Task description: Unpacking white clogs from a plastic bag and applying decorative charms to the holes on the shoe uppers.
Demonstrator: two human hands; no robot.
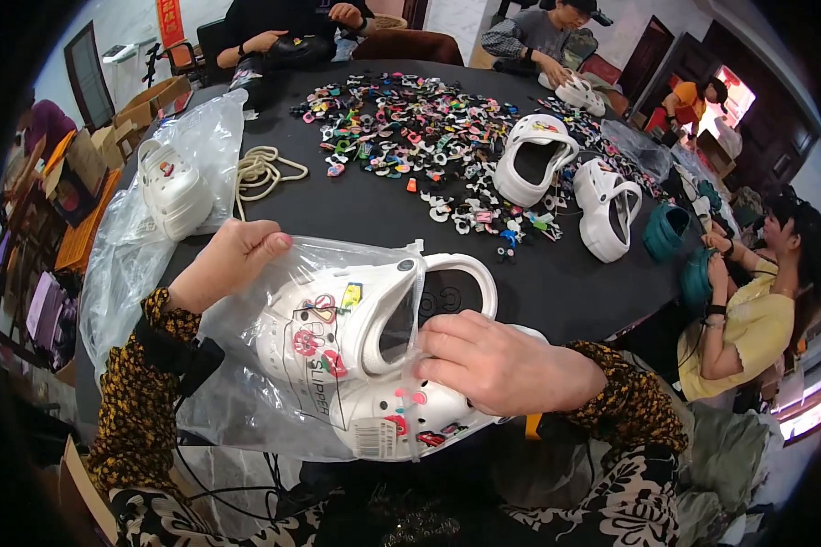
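Note:
A pair of white clogs sits partly inside a clear plastic bag (223, 374) in front of me. The upper clog (360, 314) carries colourful charms, and its heel strap sticks out of the bag's mouth. Below it lies the other clog (360, 406), also with charms and partly covered by my right hand. My left hand (233, 260) is closed, pinching the bag's upper left part. On the right, my right hand (511, 365) has its fingers curled closed on the bag's edge, against the clogs. Its fingertips are partly hidden.
Loose charms (410, 128) cover much of the black table (328, 210). Two white clogs, one upright (524, 169) and one tilted (600, 214), stand at right. Another white clog (175, 196) rests on plastic at left, beside a cord (265, 169). A person (748, 319) at right handles a green clog (696, 281).

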